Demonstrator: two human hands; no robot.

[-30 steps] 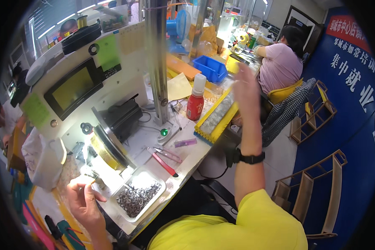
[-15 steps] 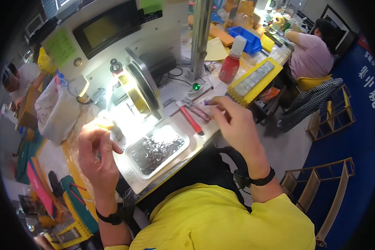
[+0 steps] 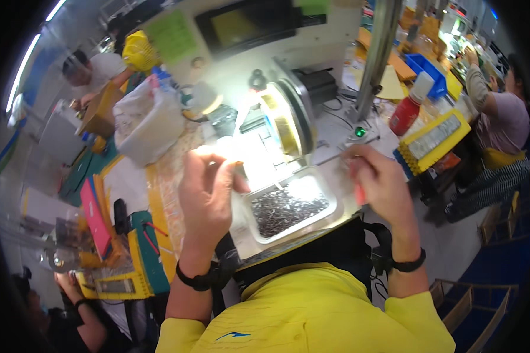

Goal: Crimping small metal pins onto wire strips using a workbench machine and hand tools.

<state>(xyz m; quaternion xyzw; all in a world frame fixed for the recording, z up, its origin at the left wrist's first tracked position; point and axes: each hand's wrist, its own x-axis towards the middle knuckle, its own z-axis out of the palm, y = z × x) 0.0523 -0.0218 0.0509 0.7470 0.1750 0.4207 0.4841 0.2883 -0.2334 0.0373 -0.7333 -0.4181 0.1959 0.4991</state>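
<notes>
My left hand [image 3: 207, 191] is raised at the left side of the brightly lit spot, thumb and fingers pinched together. Glare hides whatever lies between those fingertips. A white tray [image 3: 264, 235] full of small dark metal pieces [image 3: 285, 209] stands at the bench's front edge, between my hands. On its right, my right hand [image 3: 383, 182] curls its fingers around a slim tool with a red handle [image 3: 359, 191]; motion blurs them. Behind the tray is a machine with a round wheel [image 3: 285, 120], its edge yellowish under the lamp.
A metal post [image 3: 378, 59] rises behind my right hand. Near it stand a red bottle with a white cap [image 3: 405, 112], a yellow-edged tray [image 3: 433, 138] and a blue bin [image 3: 425, 75]. Left is a white bag [image 3: 147, 120]. Other people sit left, lower left and right.
The view has swung left, so the bench appears farther right. My right hand has come down over the red-handled tool, which lay loose on the bench before. My left hand stays pinched.
</notes>
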